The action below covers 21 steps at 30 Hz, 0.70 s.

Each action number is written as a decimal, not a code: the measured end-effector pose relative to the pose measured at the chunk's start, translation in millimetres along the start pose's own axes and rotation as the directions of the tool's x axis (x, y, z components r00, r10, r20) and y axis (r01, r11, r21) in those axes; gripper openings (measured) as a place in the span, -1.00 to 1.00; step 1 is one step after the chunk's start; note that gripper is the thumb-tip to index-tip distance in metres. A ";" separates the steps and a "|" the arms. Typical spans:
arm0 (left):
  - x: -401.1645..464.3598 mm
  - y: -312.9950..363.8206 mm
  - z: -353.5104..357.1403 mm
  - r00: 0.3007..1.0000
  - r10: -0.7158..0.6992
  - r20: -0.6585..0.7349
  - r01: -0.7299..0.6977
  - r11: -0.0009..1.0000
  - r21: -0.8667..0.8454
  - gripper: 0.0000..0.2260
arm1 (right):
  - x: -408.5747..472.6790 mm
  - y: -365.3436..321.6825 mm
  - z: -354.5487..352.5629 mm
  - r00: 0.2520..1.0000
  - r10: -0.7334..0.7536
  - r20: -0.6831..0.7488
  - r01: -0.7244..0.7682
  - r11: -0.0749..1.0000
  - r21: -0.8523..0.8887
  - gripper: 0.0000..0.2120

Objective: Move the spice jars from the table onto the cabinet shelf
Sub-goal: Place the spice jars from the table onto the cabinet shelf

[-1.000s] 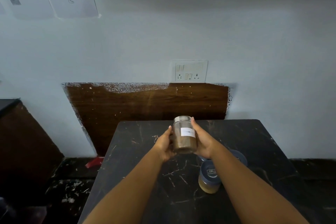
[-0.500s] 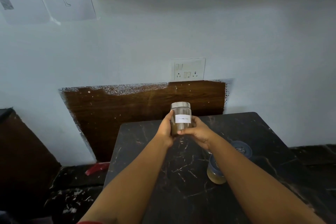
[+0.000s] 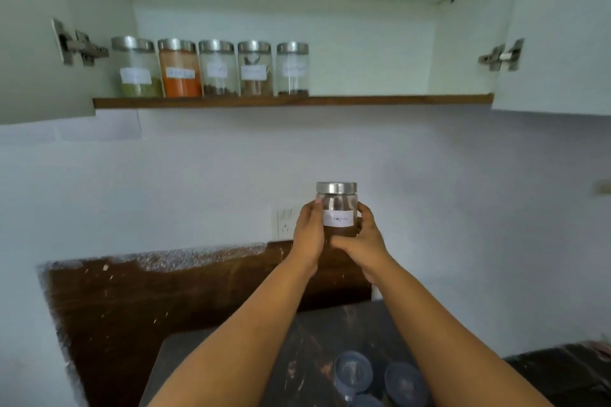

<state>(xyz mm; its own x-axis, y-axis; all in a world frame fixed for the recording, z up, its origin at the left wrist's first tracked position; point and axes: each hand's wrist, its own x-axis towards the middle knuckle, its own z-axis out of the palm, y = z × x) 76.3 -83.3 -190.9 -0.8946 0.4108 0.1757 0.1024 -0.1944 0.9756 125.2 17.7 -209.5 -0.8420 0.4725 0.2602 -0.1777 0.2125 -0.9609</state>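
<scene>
Worktop [image 3: 251, 370] at the bottom edge: two blue-lidded tubs [image 3: 353, 373] left on it, touching or nearly so. Contents not readable now, only the lids show.

Change vs a second ago: the jar [image 3: 336, 208] was low over the worktop, held close in. Now it's lifted clear and sits in front of the wall, roughly level with the socket [image 3: 285, 221]. View has tipped up too, so the open cabinet [image 3: 463, 43] is fully in frame instead of just the shelf lip. Reads as lift done, carry to the shelf underway.

Grip: left hand [image 3: 309, 235] wrapped on the jar's left side, thumb on the front glass. Right hand [image 3: 362, 239] cupped round the lower right and under the base. Both pinching the jar, upright, steel lid on. White label faces the camera, text too blurred to read. Brown powder fills about the lower third.

Shelf [image 3: 396, 99], well above the jar: five steel-lidded jars in a row at the left end, close together.
- first [image 3: 137, 68]: green stuff, low fill
- second [image 3: 179, 68]: orange powder, nearly full
- third [image 3: 218, 68]: dark bits at the bottom
- fourth [image 3: 255, 68]: brown pieces
- fifth [image 3: 292, 68]: thin dark layer, mostly empty

Right of the fifth the shelf is bare, likely slot for this one.
</scene>
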 end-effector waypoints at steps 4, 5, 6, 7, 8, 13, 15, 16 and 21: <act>32.1 63.6 28.2 0.961 0.270 0.064 -0.276 0.953 0.125 -0.72 | 39.7 -64.0 -28.3 0.976 -0.196 -0.094 0.198 0.980 0.016 -0.06; 42.7 84.0 32.7 0.938 0.338 0.074 -0.346 0.925 0.159 -0.73 | 51.5 -84.9 -35.1 0.962 -0.252 -0.101 0.253 0.967 -0.001 -0.05; 52.7 104.6 35.4 0.908 0.410 0.082 -0.418 0.883 0.211 -0.71 | 62.9 -103.7 -41.3 0.946 -0.306 -0.109 0.306 0.952 -0.018 -0.03; 64.2 126.3 36.1 0.870 0.487 0.082 -0.489 0.826 0.279 -0.68 | 75.3 -122.4 -47.0 0.928 -0.354 -0.118 0.352 0.935 -0.036 -0.01; 77.3 147.9 34.7 0.826 0.559 0.072 -0.542 0.754 0.370 -0.64 | 88.2 -140.6 -51.7 0.909 -0.398 -0.125 0.394 0.917 -0.057 -0.01; 135.0 209.8 1.5 0.669 0.742 -0.047 -0.339 0.361 0.869 -0.67 | 152.2 -203.2 -61.7 0.870 -0.481 -0.109 0.451 0.866 -0.218 -0.04; 151.3 203.6 -11.7 0.759 0.651 0.013 -0.168 0.177 0.970 -0.65 | 177.2 -209.8 -60.3 0.879 -0.472 -0.069 0.433 0.850 -0.299 -0.06; 157.2 197.1 -15.8 0.791 0.611 0.034 -0.120 0.099 0.988 -0.65 | 188.9 -209.4 -58.9 0.890 -0.455 -0.043 0.412 0.839 -0.357 -0.08; 166.8 196.9 -18.9 0.849 0.527 0.051 -0.092 0.051 0.994 -0.62 | 240.9 -212.0 -51.3 0.966 -0.257 0.024 0.226 0.796 -0.562 -0.13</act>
<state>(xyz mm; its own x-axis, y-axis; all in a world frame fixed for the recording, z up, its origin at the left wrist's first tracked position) -61.0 -69.9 27.9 -0.6830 0.2919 0.6695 0.5199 0.8382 0.1649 -13.8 130.3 61.8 -0.7799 0.3815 0.4963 -0.0454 0.7563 -0.6526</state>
